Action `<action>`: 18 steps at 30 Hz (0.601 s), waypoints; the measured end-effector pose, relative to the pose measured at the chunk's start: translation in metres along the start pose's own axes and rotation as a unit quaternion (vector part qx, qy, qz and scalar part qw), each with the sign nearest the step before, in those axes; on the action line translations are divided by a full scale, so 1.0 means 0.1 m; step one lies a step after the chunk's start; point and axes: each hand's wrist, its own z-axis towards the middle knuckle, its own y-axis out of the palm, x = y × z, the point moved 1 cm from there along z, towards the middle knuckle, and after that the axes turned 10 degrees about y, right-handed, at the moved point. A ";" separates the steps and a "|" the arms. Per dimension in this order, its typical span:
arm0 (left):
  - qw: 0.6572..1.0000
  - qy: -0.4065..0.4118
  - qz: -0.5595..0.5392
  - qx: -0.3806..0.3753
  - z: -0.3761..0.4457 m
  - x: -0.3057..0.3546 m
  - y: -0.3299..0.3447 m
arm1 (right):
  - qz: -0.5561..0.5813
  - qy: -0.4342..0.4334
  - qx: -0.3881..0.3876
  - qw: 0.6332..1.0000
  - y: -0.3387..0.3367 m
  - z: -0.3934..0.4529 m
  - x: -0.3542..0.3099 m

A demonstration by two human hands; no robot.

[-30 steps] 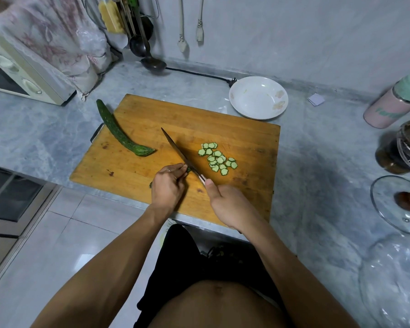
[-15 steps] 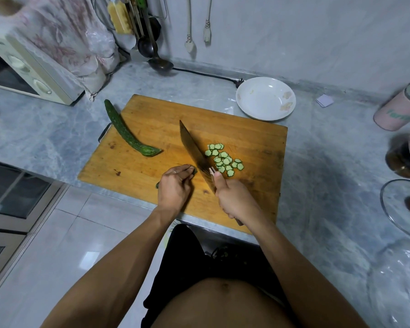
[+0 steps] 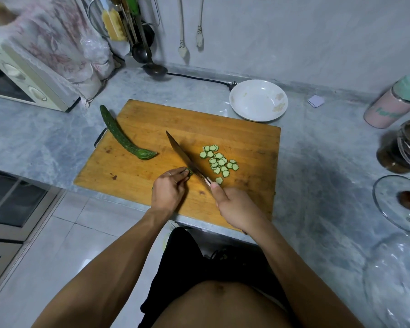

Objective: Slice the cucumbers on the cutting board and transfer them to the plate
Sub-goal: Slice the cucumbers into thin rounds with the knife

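Counter [image 3: 45,143]: grey marbled stone, carrying all items. Cutting board [image 3: 234,136]: wooden, rectangular, lying flat at counter's front edge. Microwave [image 3: 21,84]: far left, draped with floral cloth. Plate [image 3: 258,100]: white, shallow, just beyond board's far right corner, holding no slices. Glass lid [image 3: 388,204]: at right edge, brown knob up. Pink bottle [image 3: 388,107]: mint cap, lying tilted at far right. Dark jar [image 3: 398,150]: just in front of bottle. Whole cucumber [image 3: 122,136]: dark green, curved, on board's left side, far tip overhanging board edge. Knife [image 3: 185,157]: blade angled from near right to far left across board centre, edge down against cucumber stub. Right hand [image 3: 237,207]: fingers wrapped round knife handle, thumb stretched along spine toward blade. Left hand [image 3: 169,190]: fingers curled, fingertips pinning cucumber stub [image 3: 189,172] to board, right beside blade; ring visible on one finger. Most of stub hidden under hand. Cucumber slices [image 3: 219,163]: pale green rounds, loose pile on board right of blade, one slice apart nearest right thumb. Ladle [image 3: 154,69]: against back wall, bowl resting on counter.
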 end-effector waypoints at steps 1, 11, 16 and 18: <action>1.000 -0.003 -0.002 -0.004 0.01 -0.01 0.00 | -0.008 -0.005 0.001 1.000 0.00 -0.01 -0.02; 1.000 -0.027 0.006 -0.013 0.02 -0.02 0.01 | -0.037 -0.022 -0.011 0.999 -0.01 -0.11 -0.08; 1.000 -0.023 0.006 -0.003 0.02 0.00 0.01 | -0.020 -0.013 -0.016 1.000 0.03 -0.08 -0.13; 1.000 -0.007 0.009 -0.004 0.02 0.00 0.02 | -0.018 -0.011 -0.006 1.000 0.07 -0.01 -0.15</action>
